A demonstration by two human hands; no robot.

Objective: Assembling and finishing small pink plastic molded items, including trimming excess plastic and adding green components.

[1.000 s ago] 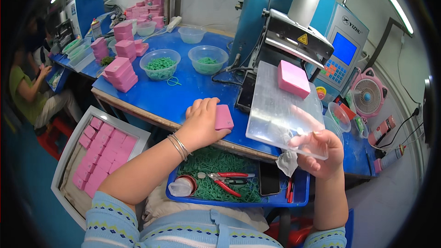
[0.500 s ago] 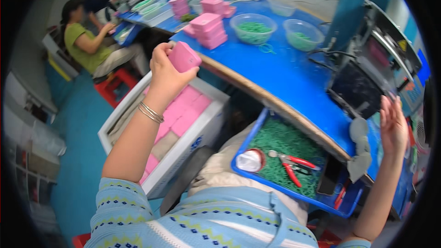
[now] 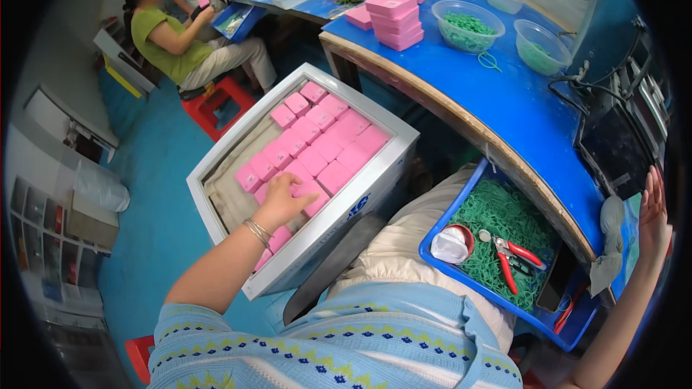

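My left hand (image 3: 282,203) reaches down into a white carton (image 3: 395,142) on my left. Its thumb and fingers are around a small pink box (image 3: 310,191) set among rows of similar pink boxes (image 3: 346,130). The palm side of this grip is partly hidden. A beige cloth-like lining (image 3: 234,180) shows along the carton's left part. At the far right, my right hand (image 3: 654,220) is raised beside the blue table, fingers stretched out and holding nothing. Near it hangs a grey, lumpy strip (image 3: 611,238) at the table edge.
A blue tray (image 3: 441,263) on my lap holds green strands, red-handled pliers (image 3: 512,263), a phone and a round tub. Stacked pink boxes (image 3: 395,20) and bowls of green pieces (image 3: 468,29) stand on the blue table (image 3: 432,72). Another person (image 3: 169,36) sits on a red stool.
My left hand has carried the pink box from above the carton down into it. The view has swung left, showing more of the carton. My right hand stays raised and open.
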